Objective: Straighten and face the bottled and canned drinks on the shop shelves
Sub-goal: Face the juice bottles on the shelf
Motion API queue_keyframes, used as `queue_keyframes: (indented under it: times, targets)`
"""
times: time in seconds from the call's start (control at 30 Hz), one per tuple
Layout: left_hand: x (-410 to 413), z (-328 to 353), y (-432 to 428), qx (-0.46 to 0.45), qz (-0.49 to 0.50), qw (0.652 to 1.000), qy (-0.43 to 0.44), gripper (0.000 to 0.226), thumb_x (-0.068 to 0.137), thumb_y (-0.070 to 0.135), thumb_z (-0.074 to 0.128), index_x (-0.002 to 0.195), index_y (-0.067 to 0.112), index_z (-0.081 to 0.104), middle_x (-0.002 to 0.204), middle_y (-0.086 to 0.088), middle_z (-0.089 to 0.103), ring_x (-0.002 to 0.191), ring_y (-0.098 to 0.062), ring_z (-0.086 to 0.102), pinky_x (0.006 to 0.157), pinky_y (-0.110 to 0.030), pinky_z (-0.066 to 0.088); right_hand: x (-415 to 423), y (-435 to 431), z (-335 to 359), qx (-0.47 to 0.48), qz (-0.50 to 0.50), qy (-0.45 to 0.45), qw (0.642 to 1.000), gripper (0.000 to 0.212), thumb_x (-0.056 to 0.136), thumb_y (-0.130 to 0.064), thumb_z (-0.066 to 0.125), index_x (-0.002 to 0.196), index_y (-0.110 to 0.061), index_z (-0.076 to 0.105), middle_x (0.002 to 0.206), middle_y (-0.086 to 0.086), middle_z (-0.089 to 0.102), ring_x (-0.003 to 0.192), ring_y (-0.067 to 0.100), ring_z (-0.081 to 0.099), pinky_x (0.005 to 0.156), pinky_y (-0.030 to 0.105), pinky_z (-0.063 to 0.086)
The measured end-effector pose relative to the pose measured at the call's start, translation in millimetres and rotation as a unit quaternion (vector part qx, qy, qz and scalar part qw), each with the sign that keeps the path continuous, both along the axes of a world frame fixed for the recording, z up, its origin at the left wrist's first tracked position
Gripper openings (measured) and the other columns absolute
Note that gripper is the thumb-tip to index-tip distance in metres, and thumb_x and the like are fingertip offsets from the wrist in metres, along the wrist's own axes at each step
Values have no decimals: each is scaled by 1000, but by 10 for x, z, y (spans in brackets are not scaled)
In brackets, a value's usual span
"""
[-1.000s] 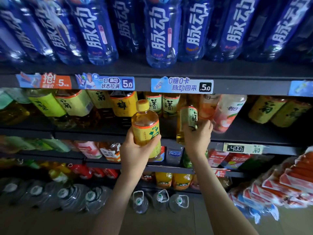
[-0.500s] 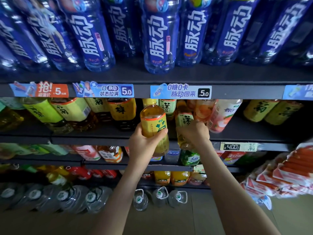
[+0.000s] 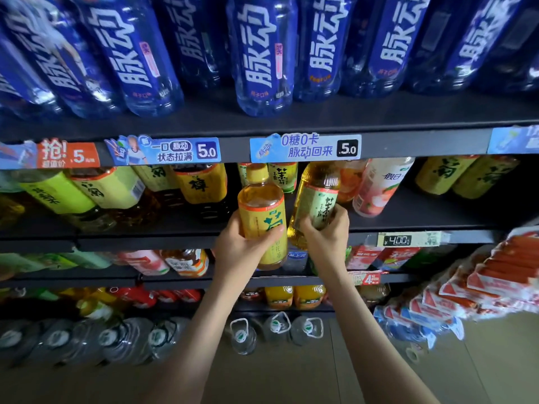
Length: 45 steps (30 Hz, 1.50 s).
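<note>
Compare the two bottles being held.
The yellow-labelled bottle in the left hand stands nearly upright; the green-labelled bottle in the right hand leans right. The yellow-labelled bottle's yellow cap shows; the green-labelled bottle's top is hidden behind the shelf edge. Both hold golden drink.

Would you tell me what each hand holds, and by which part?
Left hand: yellow-label tea bottle, around its label. Right hand: green-label tea bottle, around its lower body.

Retail shop, drinks aisle, dark tiered shelves (image 3: 408, 141) upper to lower frame, price tags (image 3: 306, 148) on shelf edges, rows of blue bottles (image 3: 262, 53) on top, water jugs (image 3: 243, 335) on floor, packaged snacks (image 3: 481, 287) at right
</note>
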<state>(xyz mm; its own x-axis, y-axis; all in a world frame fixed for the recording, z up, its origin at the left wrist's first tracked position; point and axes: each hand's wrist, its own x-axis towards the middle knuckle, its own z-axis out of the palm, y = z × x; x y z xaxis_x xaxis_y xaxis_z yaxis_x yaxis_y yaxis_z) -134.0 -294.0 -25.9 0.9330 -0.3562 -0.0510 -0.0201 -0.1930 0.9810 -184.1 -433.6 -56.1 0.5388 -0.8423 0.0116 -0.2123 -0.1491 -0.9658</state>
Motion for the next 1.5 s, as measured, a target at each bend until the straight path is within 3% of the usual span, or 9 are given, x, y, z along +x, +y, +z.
queue_keyframes:
  times: [0.23,0.4,0.6,0.8,0.93,1.0,1.23,1.37,1.5]
  targets:
    - [-12,-21,35,-2,19,1000,-20,64,55,53,78,110,24,63,98,10,72,91,-4,67,77,-29,56,147,-75,-30,-61,-75,-71,993,54,75,-2,72,118,5,40,109,9,38,94,6,34,77,0,31]
    - [-33,-87,-97,20,28,999,-10,67,54,52,82,113,25,62,98,10,71,90,-5,67,78,-34,58,355,-138,-200,-128,-58,-92,986,58,68,0,79,111,7,41,105,7,35,94,6,31,83,17,34]
    - [-199,-185,-335,13,24,1000,-5,63,56,44,85,111,24,63,95,11,72,89,-3,67,71,-16,53,207,-216,-134,-124,1,-67,990,45,77,-3,74,110,6,45,105,13,46,86,0,32,70,12,31]
    - [-563,-156,-802,-14,-11,1000,8,64,49,54,78,105,25,65,92,12,73,89,-7,68,77,-27,55,-828,-501,76,5,161,-93,983,8,94,-26,57,102,-28,57,101,-11,63,94,7,61,77,19,48]
    - [-880,-106,-1207,-20,-69,997,20,59,51,47,81,104,28,64,91,12,73,87,-7,69,75,-27,54,-1336,-864,11,-68,231,-52,969,61,76,-54,68,126,-26,49,116,-11,53,111,7,52,91,20,44]
    - [-1012,-101,-1438,-12,-103,994,24,64,50,51,79,108,29,63,94,12,73,90,-7,68,80,-30,55,-1460,-1011,-79,-155,210,-4,965,79,68,-56,68,132,-18,43,114,-10,48,107,6,47,91,17,40]
    - [-1235,-57,-2242,6,-186,981,-52,64,62,35,84,110,57,49,104,31,63,103,8,58,85,-12,46,-1408,-1580,-197,-243,22,-13,970,42,69,-18,57,101,9,52,90,19,53,87,23,43,66,18,30]
    - [-1159,-35,-2496,-6,-163,986,-40,53,74,27,79,116,42,51,112,19,62,104,8,56,86,-11,44,-1217,-1858,-170,-218,-14,-17,976,32,76,-3,62,103,9,48,98,23,49,91,23,40,68,18,28]
    - [-1172,-76,-2414,13,-90,995,-39,46,85,24,68,128,17,52,122,8,55,114,-6,54,94,-15,42,-989,-2071,-207,-180,-44,20,982,57,69,-15,80,108,9,45,107,22,47,103,35,45,77,33,40]
